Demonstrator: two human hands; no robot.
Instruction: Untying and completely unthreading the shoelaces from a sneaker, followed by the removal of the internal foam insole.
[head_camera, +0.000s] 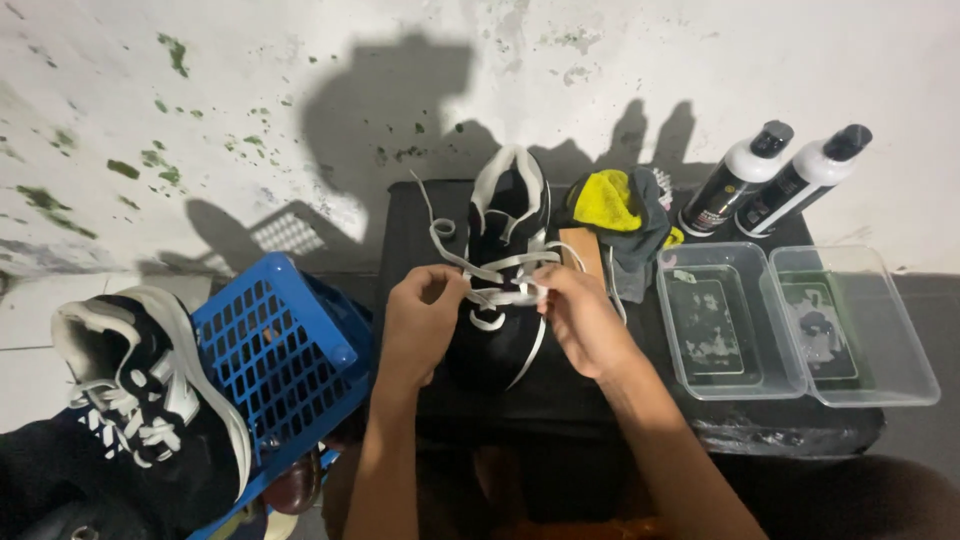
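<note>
A black sneaker with a white collar (508, 200) lies on a black table (560, 400), toe toward me. White laces (500, 268) cross over its tongue. My left hand (420, 325) pinches a lace end at the shoe's left side. On the right side, my right hand (582, 318) grips another stretch of lace. Both hands rest on the front half of the shoe and hide its toe.
A second black and white sneaker (150, 390) sits at lower left beside a blue plastic basket (285, 355). Two clear tubs (730, 375) (900, 375) stand on the table's right. Behind them lean two black and white bottles (735, 180) (800, 180), with a yellow and grey cloth (625, 210).
</note>
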